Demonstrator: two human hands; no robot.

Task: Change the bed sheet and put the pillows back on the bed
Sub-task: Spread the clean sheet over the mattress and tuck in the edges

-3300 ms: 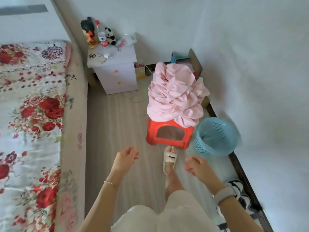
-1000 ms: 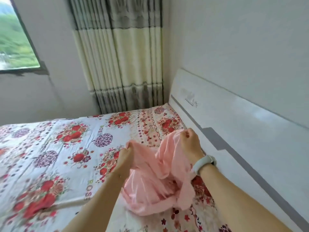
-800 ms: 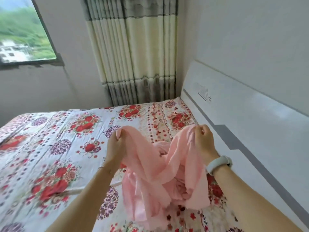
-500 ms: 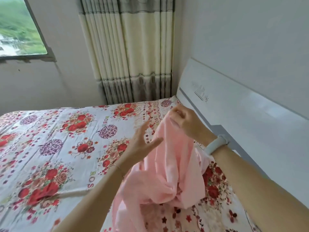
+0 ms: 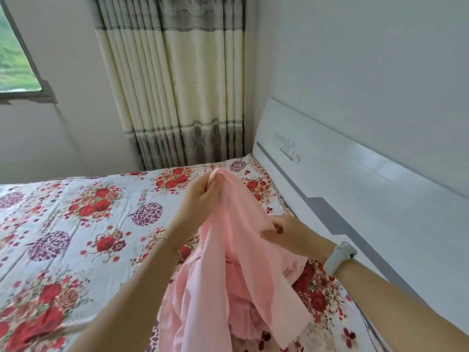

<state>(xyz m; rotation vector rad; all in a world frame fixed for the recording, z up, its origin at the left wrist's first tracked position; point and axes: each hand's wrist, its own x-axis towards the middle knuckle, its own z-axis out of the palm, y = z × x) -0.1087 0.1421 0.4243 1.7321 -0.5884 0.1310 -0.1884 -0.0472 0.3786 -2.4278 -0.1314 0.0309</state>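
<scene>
Both hands on pink sheet (image 5: 223, 270). Left hand (image 5: 200, 196) fisted round its top fold, lifted. Right hand (image 5: 286, 233) lower and nearer, fingers pinching an edge beside the left wrist. Below both, sheet hanging in folds, bunched on floral bedspread (image 5: 76, 224). Right of right hand, white headboard (image 5: 355, 186). Beyond left hand, curtain (image 5: 182, 85); far left, window (image 5: 15, 59).

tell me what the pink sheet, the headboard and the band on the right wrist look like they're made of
Pink sheet: thin, matte woven fabric, likely cotton or a blend; it hangs in soft folds from the left hand.
Headboard: smooth glossy white panel, perhaps lacquered board; it shows window glare.
Wrist band: pale matte strap, probably silicone, though that is uncertain.
</scene>
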